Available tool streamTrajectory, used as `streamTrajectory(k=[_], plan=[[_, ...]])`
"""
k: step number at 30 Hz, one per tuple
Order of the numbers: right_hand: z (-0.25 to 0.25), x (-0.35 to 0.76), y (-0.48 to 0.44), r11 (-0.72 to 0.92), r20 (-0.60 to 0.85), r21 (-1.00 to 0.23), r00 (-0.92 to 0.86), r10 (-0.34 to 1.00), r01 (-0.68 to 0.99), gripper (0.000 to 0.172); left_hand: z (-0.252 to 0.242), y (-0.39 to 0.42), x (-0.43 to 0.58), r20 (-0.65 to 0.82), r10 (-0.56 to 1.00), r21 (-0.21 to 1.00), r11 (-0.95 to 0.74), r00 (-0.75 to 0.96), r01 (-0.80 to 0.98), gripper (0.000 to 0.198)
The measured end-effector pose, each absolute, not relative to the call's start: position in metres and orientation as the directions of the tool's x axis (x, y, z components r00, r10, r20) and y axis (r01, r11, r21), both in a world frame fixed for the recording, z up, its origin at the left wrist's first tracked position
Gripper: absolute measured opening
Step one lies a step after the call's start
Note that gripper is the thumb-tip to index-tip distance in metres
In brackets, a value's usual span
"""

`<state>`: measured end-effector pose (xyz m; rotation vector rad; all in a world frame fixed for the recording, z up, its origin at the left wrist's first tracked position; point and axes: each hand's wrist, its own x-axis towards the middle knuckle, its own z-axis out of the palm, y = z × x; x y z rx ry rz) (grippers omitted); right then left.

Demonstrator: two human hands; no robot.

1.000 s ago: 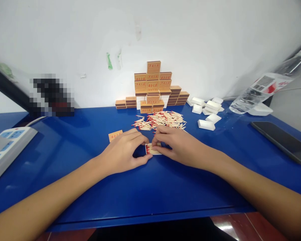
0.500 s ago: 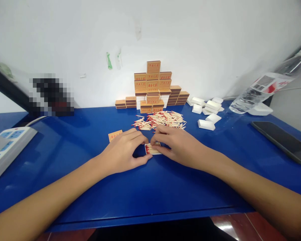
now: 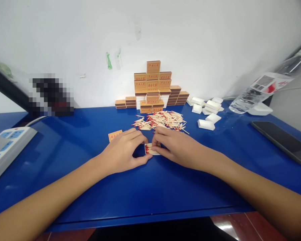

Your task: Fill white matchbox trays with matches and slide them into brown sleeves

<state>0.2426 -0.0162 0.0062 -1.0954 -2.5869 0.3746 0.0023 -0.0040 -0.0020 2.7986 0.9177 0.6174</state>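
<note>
A small white matchbox tray (image 3: 150, 149) filled with red-tipped matches lies on the blue table (image 3: 140, 187) between my hands. My left hand (image 3: 124, 150) curls round its left end, thumb and fingertips touching it. My right hand (image 3: 177, 145) pinches the tray's right side, fingers bent over the matches. Just behind my hands lies a loose heap of matches (image 3: 162, 120). A flat orange matchbox sleeve (image 3: 115, 135) rests to the left of my left hand.
Stacked orange matchboxes (image 3: 153, 87) stand against the wall. Several empty white trays (image 3: 207, 110) lie at the back right. A tilted plastic bottle (image 3: 263, 88) and a dark phone (image 3: 282, 142) are at the right. A white power strip (image 3: 5, 147) sits at the left edge.
My right hand has shifted slightly over the tray's matches. The left hand and the tray stay where they were.
</note>
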Motion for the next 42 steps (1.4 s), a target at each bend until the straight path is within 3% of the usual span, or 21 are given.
streamTrajectory(k=[5, 24, 32, 36, 42], plan=[[0.006, 0.243, -0.016, 0.686, 0.195, -0.296, -0.661, 0.724, 0.665, 0.019, -0.002, -0.004, 0.003, 0.329, 0.601, 0.253, -0.799, 0.729, 0.545, 0.024], [0.004, 0.242, -0.017, 0.676, 0.223, -0.305, -0.64, 0.735, 0.671, 0.015, -0.001, -0.005, 0.002, 0.335, 0.603, 0.282, -0.797, 0.724, 0.534, 0.025], [0.02, 0.274, 0.006, 0.628, 0.347, -0.218, -0.542, 0.765, 0.747, 0.02, -0.001, -0.006, 0.002, 0.349, 0.606, 0.236, -0.795, 0.715, 0.559, 0.029], [0.02, 0.294, 0.019, 0.6, 0.213, -0.177, -0.565, 0.797, 0.78, 0.018, -0.002, -0.005, 0.002, 0.343, 0.598, 0.244, -0.802, 0.725, 0.546, 0.028], [0.019, 0.301, 0.024, 0.604, 0.096, -0.242, -0.601, 0.793, 0.759, 0.015, -0.001, -0.005, 0.003, 0.355, 0.589, 0.23, -0.808, 0.726, 0.543, 0.024]])
